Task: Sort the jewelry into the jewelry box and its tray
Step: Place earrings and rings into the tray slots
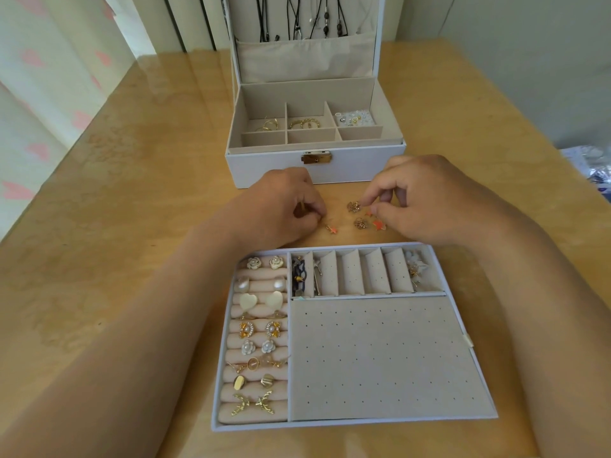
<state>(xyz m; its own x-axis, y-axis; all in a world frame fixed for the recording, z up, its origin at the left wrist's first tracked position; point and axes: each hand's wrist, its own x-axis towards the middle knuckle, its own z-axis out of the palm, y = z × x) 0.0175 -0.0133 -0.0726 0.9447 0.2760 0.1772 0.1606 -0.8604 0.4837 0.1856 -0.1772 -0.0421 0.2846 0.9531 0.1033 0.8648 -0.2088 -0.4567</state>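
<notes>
Step in hand, as I read it: pairing the loose drop earrings on the glossy tan wooden table (132, 233), in the strip btwn the white leatherette jewelry box (264, 166), lid up, and the white-rimmed beige velvet tray (357, 422). The left hand (281, 206) is curled, its fingers (310, 213) pinching the hook end of a small orange star earring (331, 228) lying on the table. The right hand (426, 196) pinches a gold filigree earring (353, 206) btwn thumb and forefinger; lifted or resting, can't tell. A second gold filigree earring (360, 223) and a second orange star earring (379, 224) lie just beside it. To do it well: lift by the hook, not the charm, one piece per hand, keep mates together, and take each pair to one slot of the tray's slotted row (363, 276) or to its perforated beige panel (380, 355). Room: the strip is narrow, w/ the box front and its brass clasp (315, 158) just ahead of the knuckles and the tray's far rim just behind the wrists. So go up first, then back, or a wrist may clip the rim. Bare table lies wide to L and R.
</notes>
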